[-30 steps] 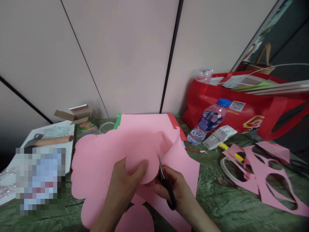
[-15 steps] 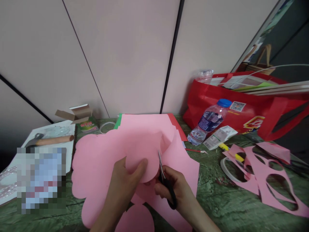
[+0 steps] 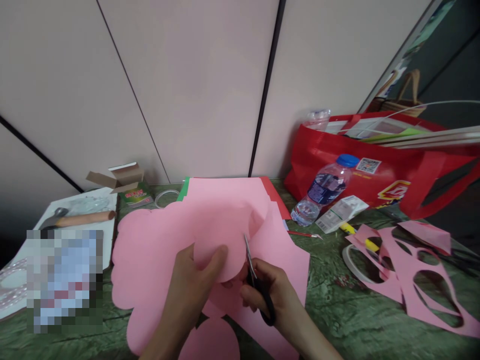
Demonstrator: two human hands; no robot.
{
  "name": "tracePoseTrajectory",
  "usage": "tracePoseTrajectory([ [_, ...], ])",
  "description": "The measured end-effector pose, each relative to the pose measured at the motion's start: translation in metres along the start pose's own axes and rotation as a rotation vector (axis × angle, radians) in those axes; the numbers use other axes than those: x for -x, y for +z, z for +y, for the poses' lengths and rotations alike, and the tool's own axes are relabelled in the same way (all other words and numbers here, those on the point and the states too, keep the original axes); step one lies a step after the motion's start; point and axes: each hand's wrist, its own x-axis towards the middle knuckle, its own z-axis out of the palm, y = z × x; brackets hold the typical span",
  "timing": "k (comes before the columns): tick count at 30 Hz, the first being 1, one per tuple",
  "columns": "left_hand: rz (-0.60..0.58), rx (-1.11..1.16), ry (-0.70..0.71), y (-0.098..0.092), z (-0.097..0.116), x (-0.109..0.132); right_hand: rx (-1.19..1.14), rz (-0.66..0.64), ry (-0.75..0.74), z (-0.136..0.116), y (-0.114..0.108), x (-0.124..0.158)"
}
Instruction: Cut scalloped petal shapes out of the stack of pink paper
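Note:
My left hand [image 3: 200, 272] pinches a pink paper sheet [image 3: 221, 235] whose near edge is cut to a rounded curve, thumb on top. In my right hand [image 3: 270, 287] is a pair of scissors [image 3: 264, 295] with black handles; the blades point away from me and lie against the sheet's right edge, where the paper curls up. Under the hands spreads a large pink paper shape with a scalloped outline [image 3: 144, 257]. A rounded pink piece [image 3: 212, 342] lies at the near edge of view.
At right lie pink paper offcuts with round holes [image 3: 399, 280], a tape roll [image 3: 356, 265], a water bottle [image 3: 325, 187] and a red bag [image 3: 378, 170]. Left are an opened small box [image 3: 133, 190] and a wooden-handled hammer [image 3: 88, 217] on a white board [image 3: 112, 240].
The scissors' blades have shifted very slightly left along the sheet's edge, and the held sheet has moved slightly left. Otherwise the scene looks the same.

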Motion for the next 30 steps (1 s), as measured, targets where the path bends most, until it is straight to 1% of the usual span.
tracePoseTrajectory([
  [9, 0.001, 0.002, 0.014, -0.001, -0.003, -0.001, 0.004, 0.016, 0.016, 0.003, 0.001, 0.000],
  [17, 0.014, 0.035, 0.002, 0.000, -0.003, -0.002, -0.020, 0.010, 0.011, -0.001, 0.002, 0.001],
  [24, -0.057, 0.091, -0.059, -0.002, -0.004, -0.002, -0.009, 0.027, 0.037, 0.000, 0.003, 0.001],
  [30, -0.209, 0.227, -0.063, -0.007, -0.017, -0.012, 0.015, 0.041, 0.041, -0.001, 0.004, 0.001],
])
